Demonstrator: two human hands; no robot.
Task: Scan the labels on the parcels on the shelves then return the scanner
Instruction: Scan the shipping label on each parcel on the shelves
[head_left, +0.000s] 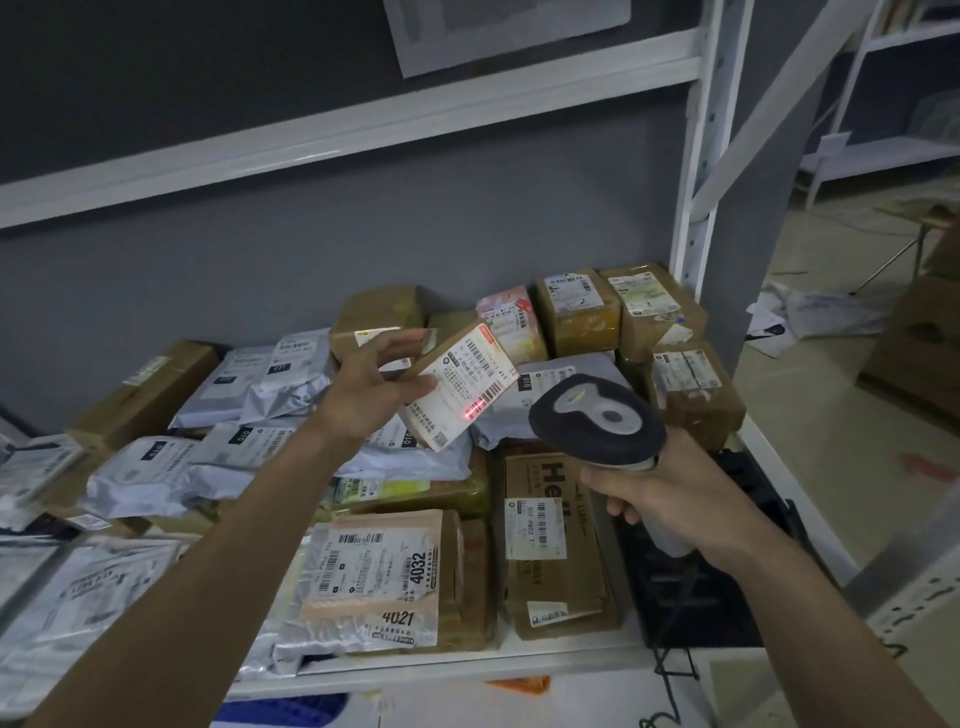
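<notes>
My left hand (371, 387) grips a small brown box (460, 387) lifted above the parcel pile, its white label tilted toward me. A red scan line glows on a barcode near the label's lower edge. My right hand (670, 499) grips the handle of a grey and white barcode scanner (597, 418), whose head points left at the label, a short gap from the box. Both hands hover over the white shelf (467, 662) crowded with parcels.
Grey plastic mailers (156, 467) cover the shelf's left; brown cartons (556, 545) and taped boxes (623, 312) fill the middle and right. A black tray (727, 587) sits under my right wrist. A white shelf upright (696, 208) stands at right, with cardboard and papers on the floor beyond.
</notes>
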